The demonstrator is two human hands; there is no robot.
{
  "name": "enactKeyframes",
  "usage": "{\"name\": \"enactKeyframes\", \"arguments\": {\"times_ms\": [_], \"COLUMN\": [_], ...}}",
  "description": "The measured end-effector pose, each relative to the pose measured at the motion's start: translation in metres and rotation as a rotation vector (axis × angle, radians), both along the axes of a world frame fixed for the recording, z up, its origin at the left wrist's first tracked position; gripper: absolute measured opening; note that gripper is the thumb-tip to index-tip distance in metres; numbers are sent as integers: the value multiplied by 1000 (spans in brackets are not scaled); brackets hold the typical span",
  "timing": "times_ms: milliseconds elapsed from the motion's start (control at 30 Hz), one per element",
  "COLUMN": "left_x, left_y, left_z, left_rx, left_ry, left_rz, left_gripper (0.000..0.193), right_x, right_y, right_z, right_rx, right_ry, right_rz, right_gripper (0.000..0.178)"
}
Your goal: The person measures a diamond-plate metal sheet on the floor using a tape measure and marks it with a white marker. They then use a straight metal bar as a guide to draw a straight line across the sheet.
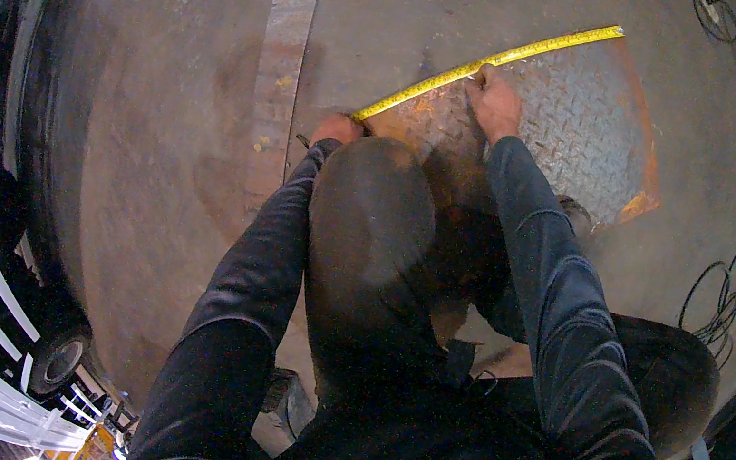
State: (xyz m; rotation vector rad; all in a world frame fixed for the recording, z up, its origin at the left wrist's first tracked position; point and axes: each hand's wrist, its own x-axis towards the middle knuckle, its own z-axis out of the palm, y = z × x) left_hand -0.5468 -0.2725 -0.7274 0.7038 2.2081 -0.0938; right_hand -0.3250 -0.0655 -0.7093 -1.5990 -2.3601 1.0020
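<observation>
Stretching along the far edge of a textured metal plate (564, 117), a yellow tape measure (419, 89) reaches at its right end to the plate's far right corner. The plate lies on the floor (178, 94); its surface is grey with rust-brown patches, and an orange-brown band runs down its right edge to the near right corner.

The left hand (340, 128) is curled closed around the left end of the tape, just beyond a bent knee (377, 188); what sits inside that grasp is mostly hidden. The right hand (496, 104) is at the plate's far edge, its fingertips just beside the tape, pinching a small pale object (471, 77) whose kind is too small to tell.

To the left of the plate, a long flat strip (286, 44) runs along the floor, well apart from the tape's right end. To the right of the plate's right edge, a dark cable (720, 303) lies in loose loops.
</observation>
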Motion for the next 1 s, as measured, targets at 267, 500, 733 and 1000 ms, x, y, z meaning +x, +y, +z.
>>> {"name": "enactKeyframes", "arguments": {"times_ms": [267, 500, 733, 1000], "left_x": [3, -13, 0, 9], "left_y": [7, -12, -2, 5], "left_z": [3, -24, 13, 8], "left_rx": [-16, 29, 14, 23], "left_ry": [-27, 1, 18, -15], "left_rz": [13, -412, -54, 26], "left_gripper": [41, 40, 42, 40], "right_x": [1, -19, -10, 25], "right_y": [1, 3, 44, 19], "right_z": [4, 12, 25, 4], "right_rx": [40, 28, -133, 85], "right_ry": [-101, -222, -501, 77], "right_rz": [20, 109, 363, 159], "right_gripper": [30, 36, 28, 26]}}
